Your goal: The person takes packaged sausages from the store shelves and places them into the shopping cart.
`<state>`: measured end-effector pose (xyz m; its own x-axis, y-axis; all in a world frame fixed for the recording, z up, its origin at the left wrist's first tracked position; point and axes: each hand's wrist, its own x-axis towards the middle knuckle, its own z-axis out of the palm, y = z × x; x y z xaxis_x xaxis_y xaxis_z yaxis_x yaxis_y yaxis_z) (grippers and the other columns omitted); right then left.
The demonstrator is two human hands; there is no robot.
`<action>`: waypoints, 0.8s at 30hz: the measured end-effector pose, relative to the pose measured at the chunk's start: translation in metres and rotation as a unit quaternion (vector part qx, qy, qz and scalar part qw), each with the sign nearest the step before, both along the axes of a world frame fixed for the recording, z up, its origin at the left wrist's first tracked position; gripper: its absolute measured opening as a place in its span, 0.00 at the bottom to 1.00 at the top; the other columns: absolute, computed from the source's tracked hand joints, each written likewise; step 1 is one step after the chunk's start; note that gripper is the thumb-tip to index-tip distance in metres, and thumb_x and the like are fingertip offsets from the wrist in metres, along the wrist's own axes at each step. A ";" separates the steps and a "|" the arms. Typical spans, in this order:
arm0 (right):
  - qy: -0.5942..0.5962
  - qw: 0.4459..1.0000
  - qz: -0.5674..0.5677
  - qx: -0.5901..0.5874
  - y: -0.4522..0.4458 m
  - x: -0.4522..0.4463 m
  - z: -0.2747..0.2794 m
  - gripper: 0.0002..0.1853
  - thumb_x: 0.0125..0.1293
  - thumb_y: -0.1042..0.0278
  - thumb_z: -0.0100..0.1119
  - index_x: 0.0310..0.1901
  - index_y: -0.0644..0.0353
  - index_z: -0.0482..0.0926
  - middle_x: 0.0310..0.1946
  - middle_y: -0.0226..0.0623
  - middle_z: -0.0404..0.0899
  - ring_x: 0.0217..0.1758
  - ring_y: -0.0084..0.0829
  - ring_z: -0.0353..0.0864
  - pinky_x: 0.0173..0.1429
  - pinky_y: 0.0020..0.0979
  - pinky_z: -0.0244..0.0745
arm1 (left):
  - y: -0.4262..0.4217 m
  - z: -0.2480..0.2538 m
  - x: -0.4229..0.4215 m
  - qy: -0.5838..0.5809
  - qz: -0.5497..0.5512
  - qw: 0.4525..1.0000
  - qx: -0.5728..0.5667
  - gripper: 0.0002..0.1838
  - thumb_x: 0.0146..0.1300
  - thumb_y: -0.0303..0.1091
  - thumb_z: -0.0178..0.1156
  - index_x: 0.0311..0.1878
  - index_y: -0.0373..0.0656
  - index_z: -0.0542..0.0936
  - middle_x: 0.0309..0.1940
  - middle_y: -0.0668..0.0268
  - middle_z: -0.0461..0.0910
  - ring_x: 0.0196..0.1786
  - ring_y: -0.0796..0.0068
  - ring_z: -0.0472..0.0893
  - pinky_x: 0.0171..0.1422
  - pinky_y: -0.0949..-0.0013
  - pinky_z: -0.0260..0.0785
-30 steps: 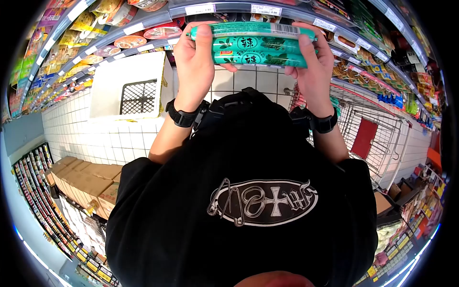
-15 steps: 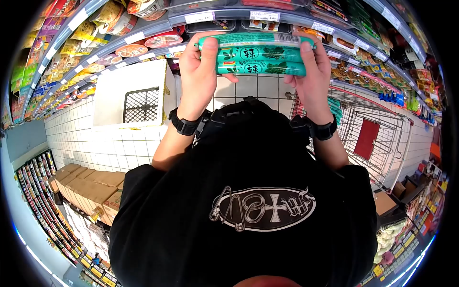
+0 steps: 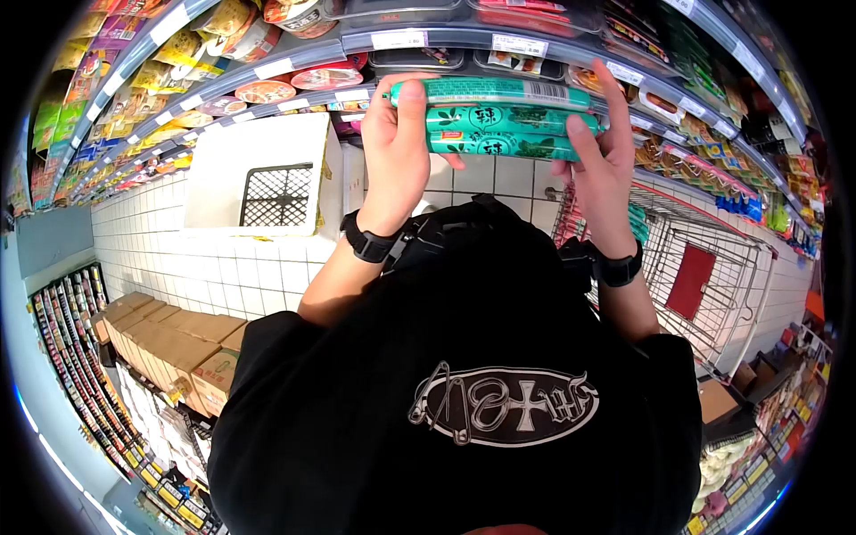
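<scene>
Several green-wrapped sausages (image 3: pixel 499 118), printed with dark leaves and a black character, lie side by side across my two hands. At least three show, and the farthest one has a barcode near its right end. My left hand (image 3: pixel 397 147) is closed round their left ends, thumb on top and a fingertip showing underneath. At the right ends, my right hand (image 3: pixel 604 169) has its thumb against the nearer sausages and other fingertips below them. Its index finger is raised away from the wrappers, pointing toward the shelf.
Shelves with a price-tag rail (image 3: pixel 428 40) and packaged food curve across the front. A white box (image 3: pixel 214 169) with a black grid stands on the tiles at left. To the right is a wire shopping cart (image 3: pixel 731 267) with green and red packs. Cardboard boxes (image 3: pixel 169 348) sit behind left.
My right index finger has lifted off the sausages and straightened, and the right thumb has moved down to the nearer ones. The whole view has shifted slightly.
</scene>
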<state>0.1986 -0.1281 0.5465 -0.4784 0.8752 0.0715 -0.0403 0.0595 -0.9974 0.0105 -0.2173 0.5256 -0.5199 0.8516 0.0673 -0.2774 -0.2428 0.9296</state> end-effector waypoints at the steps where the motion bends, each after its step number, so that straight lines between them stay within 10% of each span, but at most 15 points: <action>1: 0.000 1.000 0.000 0.001 0.001 -0.001 0.000 0.32 0.71 0.67 0.54 0.74 0.49 0.57 0.44 0.26 0.79 0.22 0.10 0.71 0.23 0.15 0.72 | 0.000 0.000 -0.001 0.000 0.000 1.000 0.001 0.18 0.77 0.44 0.47 0.51 0.36 0.70 0.35 0.57 0.82 0.27 0.70 0.83 0.20 0.71 0.76; 10: -0.023 0.999 -0.021 -0.020 0.004 -0.001 -0.005 0.24 0.70 0.62 0.59 0.67 0.48 0.72 0.25 0.19 0.74 0.18 0.08 0.63 0.19 0.15 0.64 | 0.002 0.002 0.004 0.001 0.016 1.000 -0.015 0.23 0.77 0.51 0.43 0.52 0.37 0.70 0.36 0.55 0.81 0.29 0.70 0.82 0.19 0.70 0.73; 24: 0.044 0.998 -0.054 -0.001 0.002 0.006 -0.013 0.26 0.66 0.66 0.65 0.65 0.52 0.73 0.38 0.28 0.78 0.25 0.15 0.77 0.25 0.17 0.70 | 0.005 0.001 0.008 0.005 0.028 0.999 0.017 0.20 0.78 0.48 0.42 0.51 0.39 0.70 0.40 0.53 0.82 0.29 0.71 0.83 0.20 0.71 0.73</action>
